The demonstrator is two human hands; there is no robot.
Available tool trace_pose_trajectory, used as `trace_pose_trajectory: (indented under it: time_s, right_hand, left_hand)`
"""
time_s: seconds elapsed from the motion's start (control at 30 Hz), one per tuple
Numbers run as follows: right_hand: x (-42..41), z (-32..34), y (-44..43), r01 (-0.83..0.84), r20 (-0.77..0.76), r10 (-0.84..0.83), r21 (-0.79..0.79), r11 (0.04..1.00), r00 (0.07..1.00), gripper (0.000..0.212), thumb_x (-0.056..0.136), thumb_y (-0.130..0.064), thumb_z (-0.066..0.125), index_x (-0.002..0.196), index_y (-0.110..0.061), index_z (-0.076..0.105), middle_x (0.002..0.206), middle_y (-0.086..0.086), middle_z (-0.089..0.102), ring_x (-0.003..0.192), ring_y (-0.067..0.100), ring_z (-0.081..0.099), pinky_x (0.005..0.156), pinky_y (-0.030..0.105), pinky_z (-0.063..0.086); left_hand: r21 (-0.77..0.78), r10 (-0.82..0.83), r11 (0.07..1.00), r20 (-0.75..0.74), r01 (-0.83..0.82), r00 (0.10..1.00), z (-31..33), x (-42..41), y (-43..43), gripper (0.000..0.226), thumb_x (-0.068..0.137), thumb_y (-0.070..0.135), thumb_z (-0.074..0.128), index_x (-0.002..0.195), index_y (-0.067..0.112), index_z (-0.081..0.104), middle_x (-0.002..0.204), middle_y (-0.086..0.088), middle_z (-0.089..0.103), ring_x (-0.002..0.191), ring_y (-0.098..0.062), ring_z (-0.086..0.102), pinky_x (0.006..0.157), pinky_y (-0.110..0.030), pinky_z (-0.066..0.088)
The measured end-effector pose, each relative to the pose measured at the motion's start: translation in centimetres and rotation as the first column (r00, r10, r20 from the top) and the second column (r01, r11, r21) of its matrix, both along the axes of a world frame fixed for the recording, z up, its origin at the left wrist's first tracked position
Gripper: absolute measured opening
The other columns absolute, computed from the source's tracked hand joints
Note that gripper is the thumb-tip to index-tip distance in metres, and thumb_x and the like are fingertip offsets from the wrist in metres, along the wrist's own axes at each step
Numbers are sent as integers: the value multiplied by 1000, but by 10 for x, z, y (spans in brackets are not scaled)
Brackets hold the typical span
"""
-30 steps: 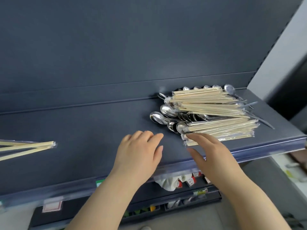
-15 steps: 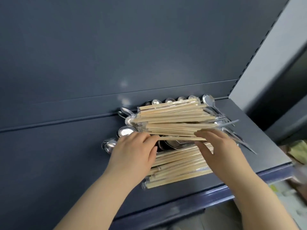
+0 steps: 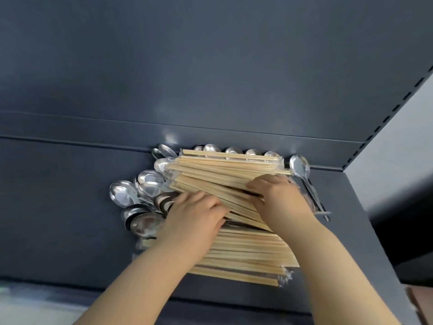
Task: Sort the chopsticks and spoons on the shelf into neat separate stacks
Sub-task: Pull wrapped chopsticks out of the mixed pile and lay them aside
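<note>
Dark shelf holds one mixed pile: left hand and right hand both curl round slanted, pale, clear-wrapped chopsticks, with shiny spoons fanned left of and behind the grip.

A dark grey back panel rises behind the shelf, pale wall at right.

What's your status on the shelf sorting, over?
Grip: left hand and right hand both hold chopsticks mid-pile. In the way: spoons lie beneath and left of them. Nothing sorted yet.
</note>
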State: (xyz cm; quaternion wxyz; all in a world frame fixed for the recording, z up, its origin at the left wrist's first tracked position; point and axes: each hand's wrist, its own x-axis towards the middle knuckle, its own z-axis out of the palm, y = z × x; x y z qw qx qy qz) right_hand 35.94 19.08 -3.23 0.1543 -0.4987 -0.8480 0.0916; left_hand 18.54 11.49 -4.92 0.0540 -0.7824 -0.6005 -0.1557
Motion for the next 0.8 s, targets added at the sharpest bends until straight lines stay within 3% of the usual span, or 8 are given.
trace_pose_trajectory:
  time_s: [0.13,0.27,0.4,0.6,0.73,0.8]
  right_hand:
    - [0,-6,12,-21,60,20,2,1000,998,27,83,-25,65,109,-18,66,106,5,60,104,30,50,87,41,42]
    - [1,-11,17,-40,16,39,96,995,999,10,74,-9,70,82,-12,66,83,8,59,81,36,56,67,40,45]
    - [7,-11,21,-48,115,45,22,999,992,24,88,-30,59,109,-18,59,108,3,56,104,29,50,84,39,39]
    - [10,-9,29,-76,226,68,28,997,972,23,92,-21,47,114,-17,52,115,3,53,109,26,46,89,37,37]
    - [15,5,30,-70,168,65,19,997,984,18,96,-21,40,113,-18,45,109,0,57,100,25,53,75,32,34]
    - [17,12,30,-51,113,53,-16,999,992,18,97,-24,37,114,-20,42,104,0,61,91,26,57,64,30,32]
  left_hand:
    - [-32,62,998,-15,-62,998,-7,10,3,22,61,26,84,79,28,71,78,11,60,77,-18,58,70,-32,46]
    - [-32,94,995,-51,-96,994,-5,16,6,35,51,20,89,78,26,69,81,8,60,76,-17,58,66,-28,46]
    - [43,71,997,-66,-69,995,3,15,6,39,52,14,87,85,23,67,85,8,66,78,-19,61,81,-30,45]
    - [39,108,994,-80,-105,991,15,9,4,50,51,-1,78,94,24,66,89,8,65,85,-20,61,97,-35,40]
    - [50,139,989,-60,-137,988,19,1,2,61,49,-6,79,100,25,69,93,9,64,90,-18,56,95,-31,31]
    - [66,135,989,-56,-131,989,18,-2,2,50,57,3,82,100,25,69,92,11,64,90,-16,52,93,-30,31]
